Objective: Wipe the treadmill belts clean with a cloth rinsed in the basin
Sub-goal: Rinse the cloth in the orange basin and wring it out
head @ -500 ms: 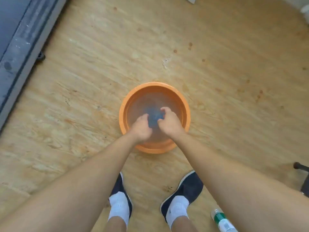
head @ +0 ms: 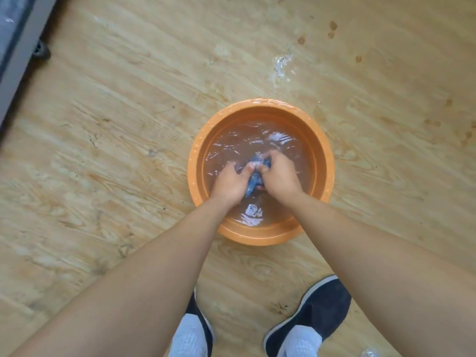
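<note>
Person is standing over the orange basin (head: 192, 163) on the wood-grain floor (head: 116, 124), both forearms reaching down into it. Left hand (head: 229, 182) and right hand (head: 280, 176) are each curling round the blue cloth (head: 253, 182), which is sitting bunched between them at the water's surface, partly under; fingers of both hands are gripping it, knuckles nearly touching. Water (head: 231, 145) is rippling and looking faintly cloudy. Judging the step in hand as the rinse, with wiping yet to come: the treadmill (head: 23, 47) is lying well apart at the upper left edge of view, only its grey side rail and a strip of dark belt showing. To do this well, the hands should be working the cloth against itself under the water and opening the bunch so inner folds are getting flushed, not just the outside. The wringing should be happening low over the basin, since a wet patch (head: 282, 65) is already shining on the floor beyond the far rim and the dark shoes (head: 319, 310) are standing close by; drips here are making for slippery footing. The cloth should be going to the belt damp, not streaming.
</note>
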`<state>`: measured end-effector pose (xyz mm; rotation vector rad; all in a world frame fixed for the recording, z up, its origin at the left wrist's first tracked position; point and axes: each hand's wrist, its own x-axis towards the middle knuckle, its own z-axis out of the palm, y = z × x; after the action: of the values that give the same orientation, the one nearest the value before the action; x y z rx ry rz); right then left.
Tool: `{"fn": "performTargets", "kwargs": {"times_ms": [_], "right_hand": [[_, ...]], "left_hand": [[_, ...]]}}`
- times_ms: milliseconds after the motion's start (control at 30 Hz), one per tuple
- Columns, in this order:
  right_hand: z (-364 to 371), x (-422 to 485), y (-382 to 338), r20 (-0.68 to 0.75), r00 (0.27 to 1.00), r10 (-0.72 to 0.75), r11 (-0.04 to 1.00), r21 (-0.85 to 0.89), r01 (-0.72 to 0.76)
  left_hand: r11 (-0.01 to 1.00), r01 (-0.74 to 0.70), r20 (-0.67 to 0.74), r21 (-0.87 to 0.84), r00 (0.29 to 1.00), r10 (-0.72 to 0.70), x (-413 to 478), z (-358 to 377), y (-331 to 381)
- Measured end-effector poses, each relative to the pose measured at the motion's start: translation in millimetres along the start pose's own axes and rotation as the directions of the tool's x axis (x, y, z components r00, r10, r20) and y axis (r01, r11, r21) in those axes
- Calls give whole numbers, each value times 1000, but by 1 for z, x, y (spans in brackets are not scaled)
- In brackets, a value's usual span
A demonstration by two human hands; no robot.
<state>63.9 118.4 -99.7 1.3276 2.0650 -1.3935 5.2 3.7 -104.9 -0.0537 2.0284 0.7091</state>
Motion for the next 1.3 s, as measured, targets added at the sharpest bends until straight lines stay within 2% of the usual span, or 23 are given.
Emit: {"fn": "performTargets", "kwargs": {"times_ms": [67, 133, 167, 200, 300, 367, 400, 433, 500, 533, 600, 667, 700, 733, 833, 900, 967, 1033, 1100, 1167, 1233, 1300], "right_hand": [[-8, 4, -1, -82, 993, 84, 982, 175, -69], [-14, 11, -1, -95, 985, 141, 966, 229, -116], [-16, 15, 0, -76, 982, 172, 959, 239, -150], [-19, 18, 0, -75, 981, 177, 971, 179, -161], [-27, 20, 4, -106, 983, 151, 981, -108, -162], [-28, 17, 8, -135, 977, 168, 979, -95, -182], [-24, 14, 8, -155, 969, 192, 979, -39, -200], [-21, 12, 7, -170, 956, 237, 971, 62, -230], [-12, 9, 1, -155, 920, 359, 893, 344, -291], [-9, 8, -2, -125, 900, 417, 808, 504, -304], [-9, 8, -8, -25, 872, 489, 605, 729, -319], [-10, 7, -8, 82, 873, 480, 532, 764, -365], [-11, 5, -7, 126, 884, 449, 565, 727, -390], [-12, 4, -5, 153, 896, 417, 648, 641, -411], [-13, 5, 1, 179, 929, 322, 902, 241, -359], [-16, 7, 1, 149, 947, 285, 948, 104, -302], [-18, 10, 3, 111, 947, 300, 941, 131, -314], [-14, 9, 7, 62, 942, 328, 897, 293, -332], [-3, 6, 17, -39, 942, 332, 838, 471, -276], [3, -7, 12, -64, 962, 265, 834, 515, -196], [11, -17, 2, -20, 986, 165, 863, 488, -134], [19, -18, -8, -43, 997, 70, 896, 442, -44]], "left_hand": [[999, -45, 169, -19, 984, 47, -4, -2, -5], [995, -91, 208, -45, 973, 98, -7, -3, -8], [991, -95, 167, -90, 980, 109, -7, -3, -8], [986, -82, 105, -143, 990, 98, -7, -4, -6], [972, -65, -148, -224, 988, 32, -12, -11, -1], [940, -65, -286, -334, 958, -35, -15, -12, 0], [881, -60, -303, -469, 948, -96, -16, -12, 0], [781, -51, -271, -623, 950, -154, -17, -13, 3], [610, -20, -183, -792, 961, -207, -16, -12, 7], [596, -19, -172, -803, 964, -201, -15, -10, 7], [672, -7, -184, -741, 964, -193, -10, -5, 2], [754, 33, -128, -656, 980, -154, -10, 0, 1], [791, 55, -81, -609, 988, -131, -12, 1, 3], [823, 72, -45, -564, 992, -118, -10, 3, 3], [852, 105, 11, -512, 993, -116, -1, 4, 4], [887, 128, -41, -444, 986, -163, 5, 5, 7], [912, 161, -106, -377, 971, -215, 9, 5, 12], [909, 164, -180, -383, 952, -248, 12, 7, 16], [897, 163, -223, -411, 936, -273, 14, 12, 21], [869, 181, -182, -460, 939, -291, 13, 18, 26], [840, 200, -115, -504, 949, -294, 13, 20, 30], [789, 220, -36, -573, 956, -292, 16, 24, 32]]}}
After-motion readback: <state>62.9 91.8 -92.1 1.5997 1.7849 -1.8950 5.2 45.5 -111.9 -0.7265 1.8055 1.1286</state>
